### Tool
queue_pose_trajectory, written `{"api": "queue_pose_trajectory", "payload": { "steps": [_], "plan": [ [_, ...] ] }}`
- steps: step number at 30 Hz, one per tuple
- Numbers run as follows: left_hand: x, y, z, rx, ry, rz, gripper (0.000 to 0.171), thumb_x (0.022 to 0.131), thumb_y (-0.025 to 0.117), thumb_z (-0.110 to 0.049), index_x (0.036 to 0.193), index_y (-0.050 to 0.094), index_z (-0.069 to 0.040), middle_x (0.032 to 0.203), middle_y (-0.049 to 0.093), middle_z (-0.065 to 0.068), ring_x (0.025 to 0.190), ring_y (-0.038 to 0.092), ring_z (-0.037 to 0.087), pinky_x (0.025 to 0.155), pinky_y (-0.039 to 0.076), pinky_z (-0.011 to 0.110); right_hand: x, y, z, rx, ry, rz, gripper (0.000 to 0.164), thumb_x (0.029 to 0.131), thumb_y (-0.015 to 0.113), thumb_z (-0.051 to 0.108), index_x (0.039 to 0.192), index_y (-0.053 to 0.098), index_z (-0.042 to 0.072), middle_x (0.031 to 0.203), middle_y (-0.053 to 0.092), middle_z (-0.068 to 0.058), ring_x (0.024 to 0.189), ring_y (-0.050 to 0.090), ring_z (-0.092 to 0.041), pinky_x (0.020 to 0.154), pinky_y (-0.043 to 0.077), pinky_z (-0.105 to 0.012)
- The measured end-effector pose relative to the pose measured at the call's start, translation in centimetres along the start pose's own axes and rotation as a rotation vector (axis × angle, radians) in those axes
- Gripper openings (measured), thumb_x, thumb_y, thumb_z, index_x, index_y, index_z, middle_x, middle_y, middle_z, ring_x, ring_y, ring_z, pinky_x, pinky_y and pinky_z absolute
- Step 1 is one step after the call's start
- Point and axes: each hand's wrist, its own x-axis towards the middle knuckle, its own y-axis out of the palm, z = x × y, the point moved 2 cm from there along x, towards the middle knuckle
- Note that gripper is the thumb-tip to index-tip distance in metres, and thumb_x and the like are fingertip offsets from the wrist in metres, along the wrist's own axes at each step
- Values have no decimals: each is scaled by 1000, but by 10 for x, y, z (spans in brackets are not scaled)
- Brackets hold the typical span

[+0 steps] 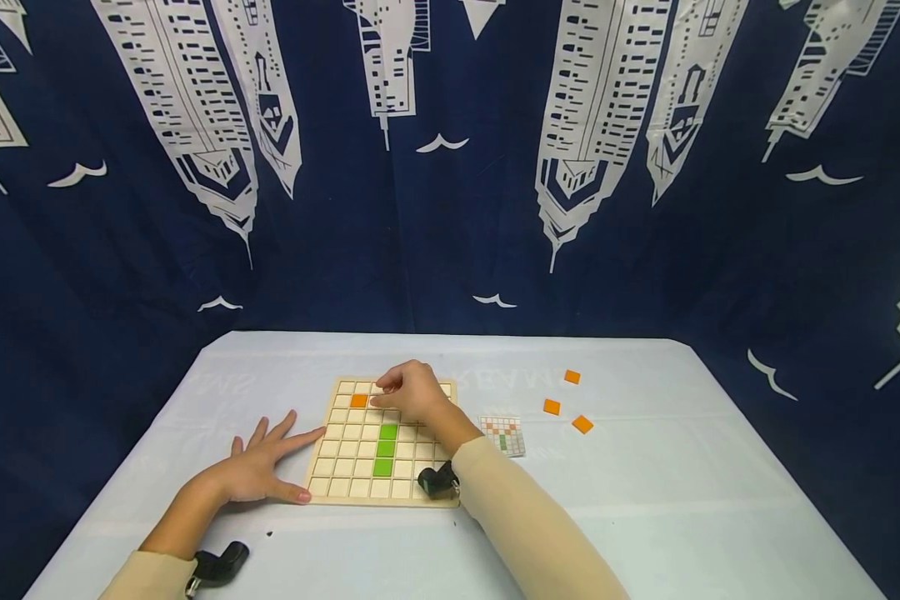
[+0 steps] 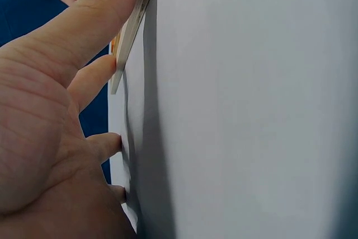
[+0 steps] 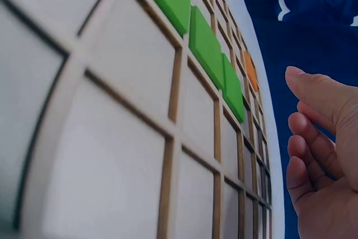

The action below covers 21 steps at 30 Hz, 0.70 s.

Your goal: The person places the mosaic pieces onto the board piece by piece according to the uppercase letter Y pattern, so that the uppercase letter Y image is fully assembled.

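We hold our right hand (image 1: 416, 393), loosely bent with nothing visible in it, above the board (image 1: 341, 467), nearer the loose orange tiles (image 1: 552, 407) off to the right than our spread left hand (image 1: 257, 468).

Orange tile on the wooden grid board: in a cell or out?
In: the head view shows the orange tile within one square of the wooden grid board. Can't tell whether it's fully seated.
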Motion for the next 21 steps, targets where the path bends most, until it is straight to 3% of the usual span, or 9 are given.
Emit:
{"api": "queue_pose_trajectory", "payload": {
  "steps": [8, 21],
  "plan": [
    [-2, 0, -1, -4, 0, -7, 106, 65, 91, -53, 156, 44, -28, 168, 6, 32, 147, -8, 69, 104, -8, 89, -14, -17, -6, 19, -29, -36, 30, 85, 85, 22, 110, 79, 6, 97, 75, -4, 80, 60, -10, 70, 51, -24],
    [-1, -1, 0, -7, 11, -8, 106, 65, 91, -52, 157, 43, -28, 168, 5, 32, 147, -8, 69, 103, -9, 90, -34, -40, -26, 64, -61, -137, 29, 82, 87, 20, 105, 80, 3, 92, 75, -7, 74, 59, -9, 67, 51, -23]
  ]
}}
